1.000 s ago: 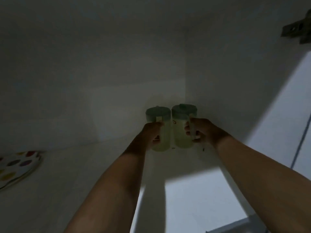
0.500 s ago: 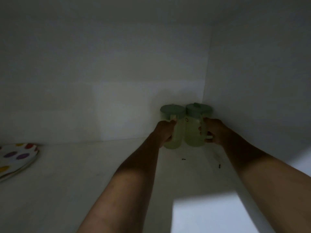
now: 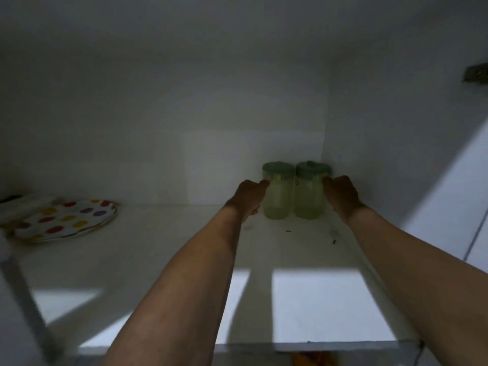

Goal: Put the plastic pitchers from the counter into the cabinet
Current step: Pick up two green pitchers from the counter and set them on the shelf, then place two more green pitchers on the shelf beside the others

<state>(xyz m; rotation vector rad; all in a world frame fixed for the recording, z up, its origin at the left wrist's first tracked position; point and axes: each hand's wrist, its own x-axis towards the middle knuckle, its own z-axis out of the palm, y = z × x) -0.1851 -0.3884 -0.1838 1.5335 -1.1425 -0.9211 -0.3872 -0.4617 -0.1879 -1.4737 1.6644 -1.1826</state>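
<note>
Both pitchers have travelled further back since the earlier frames and now stand upright on the cabinet shelf (image 3: 163, 249), touching side by side in the rear right corner. Left pitcher (image 3: 277, 192) and right pitcher (image 3: 309, 194) are pale translucent green with darker green lids, and their bases look settled on the shelf rather than hanging in the air.

Each hand sits on the outer flank of its pitcher — the left hand (image 3: 250, 196) against the left one, the right hand (image 3: 340, 194) against the right one. In this dim light I cannot tell whether either grip is clamped on the plastic or merely resting there with the fingers eased apart.

By my judgement the placing is all but done; what remains is to let go and draw the arms out without nudging the pair.

Further left on the same shelf, well apart from the pitchers, lies a polka-dot plate (image 3: 68, 220). Two small dark specks (image 3: 288, 230) lie on the shelf before the pitchers.
</note>
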